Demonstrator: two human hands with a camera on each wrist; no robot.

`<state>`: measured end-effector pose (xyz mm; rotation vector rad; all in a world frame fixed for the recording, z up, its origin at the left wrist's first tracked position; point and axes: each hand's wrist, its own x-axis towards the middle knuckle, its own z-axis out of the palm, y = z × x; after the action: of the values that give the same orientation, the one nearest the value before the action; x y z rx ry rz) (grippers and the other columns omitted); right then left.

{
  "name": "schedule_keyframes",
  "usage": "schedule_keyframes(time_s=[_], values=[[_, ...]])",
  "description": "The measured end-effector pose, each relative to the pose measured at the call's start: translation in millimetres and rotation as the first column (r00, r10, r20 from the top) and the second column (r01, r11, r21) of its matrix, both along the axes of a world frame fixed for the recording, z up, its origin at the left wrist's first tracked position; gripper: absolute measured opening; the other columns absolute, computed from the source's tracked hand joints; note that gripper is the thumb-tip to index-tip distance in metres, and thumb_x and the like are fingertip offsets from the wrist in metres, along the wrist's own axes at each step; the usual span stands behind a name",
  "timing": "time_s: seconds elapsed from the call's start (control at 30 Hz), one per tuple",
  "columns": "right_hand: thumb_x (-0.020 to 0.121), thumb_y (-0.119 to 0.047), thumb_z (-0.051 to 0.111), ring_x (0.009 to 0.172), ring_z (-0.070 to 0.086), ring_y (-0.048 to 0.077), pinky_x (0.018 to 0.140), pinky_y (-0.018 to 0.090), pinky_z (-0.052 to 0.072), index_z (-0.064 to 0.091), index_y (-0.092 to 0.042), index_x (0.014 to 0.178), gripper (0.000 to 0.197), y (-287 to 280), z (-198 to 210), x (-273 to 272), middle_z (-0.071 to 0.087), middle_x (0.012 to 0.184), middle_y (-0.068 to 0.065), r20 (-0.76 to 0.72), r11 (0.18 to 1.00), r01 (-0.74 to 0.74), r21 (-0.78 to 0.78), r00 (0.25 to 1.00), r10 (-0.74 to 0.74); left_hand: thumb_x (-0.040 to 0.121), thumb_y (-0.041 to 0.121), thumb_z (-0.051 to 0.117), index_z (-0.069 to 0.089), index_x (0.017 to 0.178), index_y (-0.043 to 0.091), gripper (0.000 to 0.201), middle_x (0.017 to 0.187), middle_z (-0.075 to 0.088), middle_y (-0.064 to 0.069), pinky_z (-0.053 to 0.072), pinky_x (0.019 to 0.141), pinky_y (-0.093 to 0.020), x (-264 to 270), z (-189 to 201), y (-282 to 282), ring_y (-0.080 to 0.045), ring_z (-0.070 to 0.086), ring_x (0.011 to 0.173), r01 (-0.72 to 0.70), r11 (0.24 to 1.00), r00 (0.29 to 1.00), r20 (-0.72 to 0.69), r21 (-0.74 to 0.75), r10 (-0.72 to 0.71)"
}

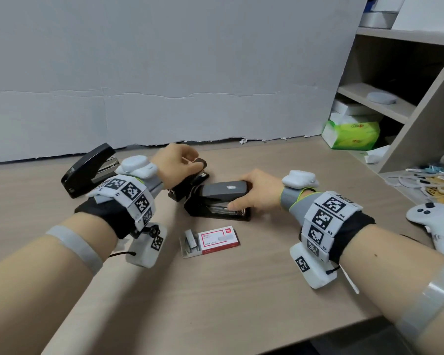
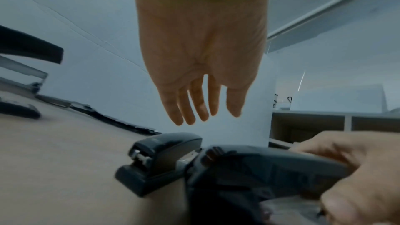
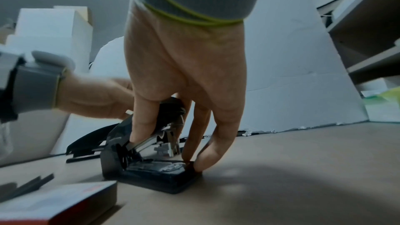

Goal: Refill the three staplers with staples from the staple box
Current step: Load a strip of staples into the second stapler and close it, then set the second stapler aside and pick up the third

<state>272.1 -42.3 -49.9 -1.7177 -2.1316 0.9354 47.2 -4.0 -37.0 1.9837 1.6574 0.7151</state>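
Head view shows the right hand [image 1: 251, 192] gripping the grey stapler [image 1: 219, 199] just behind the staple box [image 1: 210, 241] on the tabletop [image 1: 228, 290], likely steadying it for loading, while the left hand [image 1: 176, 163] hovers relaxed and empty over the small black stapler [image 1: 190, 180].

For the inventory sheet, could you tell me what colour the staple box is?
The staple box is red with a white label, clearest in the head view.
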Motion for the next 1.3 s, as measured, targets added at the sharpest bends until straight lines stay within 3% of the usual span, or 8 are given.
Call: schedule_keyframes(time_s=[0.2, 0.37, 0.53, 0.67, 0.87, 0.93, 1.07, 1.3], values=[[0.074, -0.021, 0.082, 0.061, 0.06, 0.022, 0.055, 0.03, 0.051, 0.068, -0.008, 0.097, 0.03, 23, 22, 30, 0.066, 0.075, 0.008, -0.112, 0.975, 0.219, -0.019, 0.969, -0.22, 0.084, 0.043, 0.069, 0.049, 0.133, 0.013, 0.06, 0.124, 0.058, -0.003, 0.045, 0.096, -0.034, -19, -25, 24, -0.024, 0.059, 0.108, -0.109, 0.974, 0.987, -0.135, -0.197, 0.083], [0.07, -0.021, 0.083, 0.064, 0.064, 0.027, 0.06, 0.037, 0.056, 0.07, -0.013, 0.089, 0.025, 54, 24, 45, 0.067, 0.079, 0.01, -0.311, 0.869, 0.494, -0.005, 0.825, -0.471, 0.081, 0.044, 0.068, 0.062, 0.09, 0.018, 0.028, 0.089, 0.065, -0.006, 0.05, 0.08, -0.034, -15, -37, 37, -0.03, 0.064, 0.087, -0.101, 0.976, 0.976, -0.21, -0.191, 0.06], [0.051, -0.044, 0.084, 0.07, 0.067, 0.025, 0.077, 0.04, 0.059, 0.073, -0.017, 0.087, 0.046, 76, 4, 23, 0.073, 0.08, 0.005, -0.389, 0.798, 0.602, 0.022, 0.741, -0.548, 0.081, 0.046, 0.067, 0.045, 0.057, 0.011, 0.047, 0.056, 0.044, -0.003, 0.033, 0.056, -0.028, 2, -34, 43, -0.024, 0.044, 0.055, -0.181, 0.969, 0.968, -0.204, -0.167, 0.146], [0.037, -0.059, 0.073, 0.071, 0.071, 0.022, 0.078, 0.039, 0.059, 0.073, -0.023, 0.08, 0.056, 85, -7, -4, 0.074, 0.074, -0.004, -0.426, 0.795, 0.605, 0.042, 0.731, -0.533, 0.075, 0.053, 0.07, 0.04, 0.055, 0.014, 0.054, 0.049, 0.043, -0.001, 0.032, 0.051, -0.026, 17, -33, 46, -0.022, 0.041, 0.047, -0.224, 0.965, 0.963, -0.183, -0.138, 0.197], [0.054, -0.054, 0.076, 0.077, 0.07, 0.021, 0.08, 0.036, 0.057, 0.072, -0.02, 0.086, 0.046, 96, -12, -26, 0.073, 0.081, -0.003, -0.404, 0.822, 0.567, 0.044, 0.763, -0.505, 0.061, 0.076, 0.063, 0.048, 0.051, 0.016, 0.063, 0.046, 0.054, 0.0, 0.045, 0.055, -0.03, 29, -31, 57, -0.022, 0.051, 0.045, -0.214, 0.959, 0.968, -0.172, -0.185, 0.182], [0.058, -0.054, 0.072, 0.079, 0.069, 0.023, 0.081, 0.037, 0.057, 0.071, -0.02, 0.089, 0.046, 94, -14, -27, 0.073, 0.083, -0.001, -0.336, 0.849, 0.528, 0.0, 0.8, -0.498, 0.073, 0.066, 0.065, 0.059, 0.061, 0.009, 0.058, 0.053, 0.065, -0.005, 0.053, 0.057, -0.032, 33, -28, 57, -0.024, 0.062, 0.048, -0.213, 0.948, 0.977, -0.065, -0.237, 0.203], [0.061, -0.061, 0.062, 0.085, 0.068, 0.023, 0.088, 0.039, 0.054, 0.07, -0.02, 0.089, 0.05, 90, -12, -31, 0.073, 0.087, -0.001, -0.327, 0.882, 0.467, -0.067, 0.825, -0.462, 0.095, 0.016, 0.06, 0.062, 0.087, -0.007, 0.024, 0.072, 0.068, -0.018, 0.057, 0.046, -0.027, 44, -21, 54, -0.021, 0.067, 0.052, -0.112, 0.922, 0.927, 0.296, -0.37, 0.232], [0.061, -0.069, 0.045, 0.091, 0.066, 0.032, 0.087, 0.043, 0.053, 0.067, -0.015, 0.099, 0.07, 92, -12, -39, 0.07, 0.092, 0.009, -0.261, 0.868, 0.485, -0.106, 0.829, -0.495, 0.082, 0.006, 0.067, 0.071, 0.095, -0.002, 0.015, 0.094, 0.073, -0.023, 0.058, 0.085, -0.048, 40, -27, 58, -0.035, 0.072, 0.091, -0.103, 0.951, 0.934, 0.301, -0.29, 0.193]])
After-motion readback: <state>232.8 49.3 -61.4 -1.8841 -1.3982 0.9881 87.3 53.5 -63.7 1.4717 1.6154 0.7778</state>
